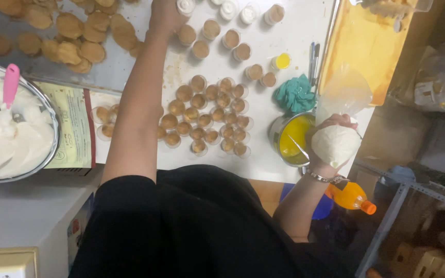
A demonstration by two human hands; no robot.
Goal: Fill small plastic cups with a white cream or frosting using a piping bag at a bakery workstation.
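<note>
While the right hand grips one cream-filled piping bag, the left hand touches four cream-topped cups.

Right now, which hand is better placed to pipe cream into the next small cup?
The right hand, probably: it grips the cream-filled piping bag. The left hand is stretched far across the table, near the small cups, and holds no bag.

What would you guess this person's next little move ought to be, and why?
Probably bringing the piping bag of cream in the right hand across to the small cups: most show only brown crumb, while a few by the left hand already carry white cream.
</note>
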